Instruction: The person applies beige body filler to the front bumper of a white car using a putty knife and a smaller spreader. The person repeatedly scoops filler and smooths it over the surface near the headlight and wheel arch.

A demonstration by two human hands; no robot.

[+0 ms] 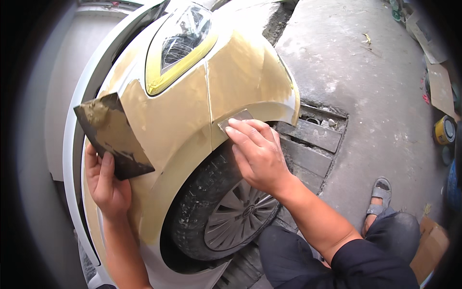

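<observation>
My left hand (108,183) grips a dark flat board (114,137) smeared with tan body filler, its thumb on the face and fingers behind. In my right hand (257,149) is a thin flat spreader (240,116), pressed against the car's bodywork just above the wheel arch. Tan filler coats the front fender (178,111) and the bumper (245,67), with a narrow seam running between them. Yellow masking tape (185,67) borders the headlight (186,36). Below my right hand is the front wheel (240,212), its tire dusty and marked with pale spots.
A grate of dark slats (313,139) lies in the concrete floor (356,86) beside the bumper. On the right stand a yellow can (444,130) and pieces of cardboard (439,86). My sandaled foot (381,192) rests on the floor. The raised hood edge (72,159) curves along the left.
</observation>
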